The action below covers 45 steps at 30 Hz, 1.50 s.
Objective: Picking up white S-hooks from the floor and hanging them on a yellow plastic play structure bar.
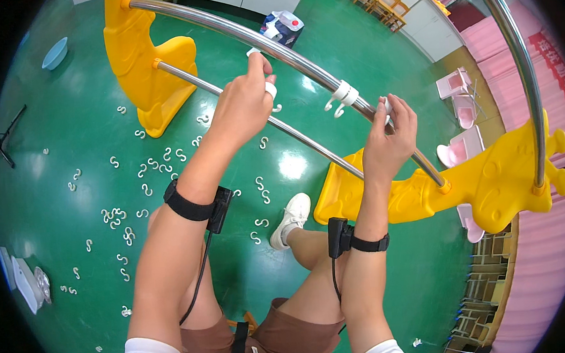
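Note:
My right hand (389, 136) is closed on a white plastic hook (387, 109) at the upper metal rail (223, 27). Beside it, white hooks (345, 95) sit close together on the same rail, their curled ends hanging below. My left hand (243, 102) is raised farther left, near the rail, with its fingers curled around white S-shaped hooks (270, 89). Bits of white plastic show at its fingertips and below its palm; how many it holds is hidden. Yellow animal-shaped plastic ends (129, 56) carry the rails, the right one shaped like a giraffe (493, 172).
Many white S hooks (112, 215) lie scattered over the green floor on the left. A thinner lower rail (319, 148) crosses below my hands. A blue basin (55, 54) is at the far left, pink chairs (461, 146) at the right, and a dark box-shaped container (282, 29) beyond the rail.

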Motion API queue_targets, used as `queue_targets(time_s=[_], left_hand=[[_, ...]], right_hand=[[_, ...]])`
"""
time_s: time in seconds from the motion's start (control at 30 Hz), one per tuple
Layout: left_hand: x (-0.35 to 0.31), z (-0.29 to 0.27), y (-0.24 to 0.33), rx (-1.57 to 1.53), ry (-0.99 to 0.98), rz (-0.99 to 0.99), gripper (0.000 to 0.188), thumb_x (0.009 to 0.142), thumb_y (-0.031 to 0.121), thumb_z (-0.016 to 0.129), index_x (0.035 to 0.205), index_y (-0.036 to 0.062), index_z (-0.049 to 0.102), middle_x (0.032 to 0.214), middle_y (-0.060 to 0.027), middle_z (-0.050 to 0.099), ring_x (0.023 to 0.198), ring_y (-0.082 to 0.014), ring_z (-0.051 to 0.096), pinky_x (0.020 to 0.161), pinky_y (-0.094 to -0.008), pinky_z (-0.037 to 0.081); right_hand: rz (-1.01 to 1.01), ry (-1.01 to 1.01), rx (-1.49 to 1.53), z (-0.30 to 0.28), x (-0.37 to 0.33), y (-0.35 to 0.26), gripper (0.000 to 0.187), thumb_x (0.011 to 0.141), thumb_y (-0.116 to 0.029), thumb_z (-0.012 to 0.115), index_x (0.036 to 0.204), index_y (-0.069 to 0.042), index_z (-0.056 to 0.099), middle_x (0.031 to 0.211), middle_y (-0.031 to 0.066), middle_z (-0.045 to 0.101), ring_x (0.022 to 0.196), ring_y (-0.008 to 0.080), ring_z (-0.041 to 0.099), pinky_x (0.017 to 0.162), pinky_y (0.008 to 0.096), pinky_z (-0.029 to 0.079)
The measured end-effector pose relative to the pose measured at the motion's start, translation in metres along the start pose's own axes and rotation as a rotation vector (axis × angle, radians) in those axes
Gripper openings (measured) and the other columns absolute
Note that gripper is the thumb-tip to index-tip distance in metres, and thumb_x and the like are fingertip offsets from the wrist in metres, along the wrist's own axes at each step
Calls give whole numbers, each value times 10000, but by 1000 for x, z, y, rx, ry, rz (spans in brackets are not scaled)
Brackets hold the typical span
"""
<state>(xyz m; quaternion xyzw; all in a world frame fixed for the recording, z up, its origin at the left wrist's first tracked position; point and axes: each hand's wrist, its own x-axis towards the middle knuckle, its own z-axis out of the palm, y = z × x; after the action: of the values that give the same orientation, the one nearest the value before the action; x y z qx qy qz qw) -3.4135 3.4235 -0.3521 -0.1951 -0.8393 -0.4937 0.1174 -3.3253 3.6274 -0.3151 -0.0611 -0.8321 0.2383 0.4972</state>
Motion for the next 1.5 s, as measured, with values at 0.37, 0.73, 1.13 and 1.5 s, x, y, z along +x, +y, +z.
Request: queue_targets(time_s=[0.37, 0.73, 1.13, 1.5], left_hand=[[-15, 13, -5, -116, -64, 121, 197, 905, 44, 517, 1053, 19, 389, 806, -248, 600, 812, -465, 593, 701, -493, 449], [-18, 5, -6, 31, -203, -55, 210, 837, 4, 492, 1033, 13, 415, 805, -259, 605, 819, -465, 590, 710, -516, 432], [-20, -9, -18, 93, -270, -58, 190, 852, 25, 490, 1026, -8, 421, 821, -286, 595, 842, -477, 580, 724, -524, 430], [-18, -14, -19, 88, -247, -30, 206, 833, 5, 482, 1029, -10, 419, 801, -286, 592, 835, -483, 578, 730, -531, 429]], right_hand=[[25, -19, 262, 19, -7, -10, 240, 836, -11, 676, 1073, 7, 646, 1084, 138, 609, 898, 197, 663, 774, 301, 566], [-46, 6, 156, 22, -6, 4, 253, 846, 14, 493, 1065, -17, 614, 1123, 185, 617, 1192, 364, 530, 1157, 491, 214], [22, -112, 231, 10, -7, 2, 260, 852, -17, 660, 1109, -33, 625, 1111, 142, 614, 953, 225, 647, 807, 320, 554], [-150, -152, -93, 2, -15, 4, 282, 839, -72, 699, 1119, -77, 667, 1237, 147, 578, 1092, 254, 601, 950, 371, 441]])
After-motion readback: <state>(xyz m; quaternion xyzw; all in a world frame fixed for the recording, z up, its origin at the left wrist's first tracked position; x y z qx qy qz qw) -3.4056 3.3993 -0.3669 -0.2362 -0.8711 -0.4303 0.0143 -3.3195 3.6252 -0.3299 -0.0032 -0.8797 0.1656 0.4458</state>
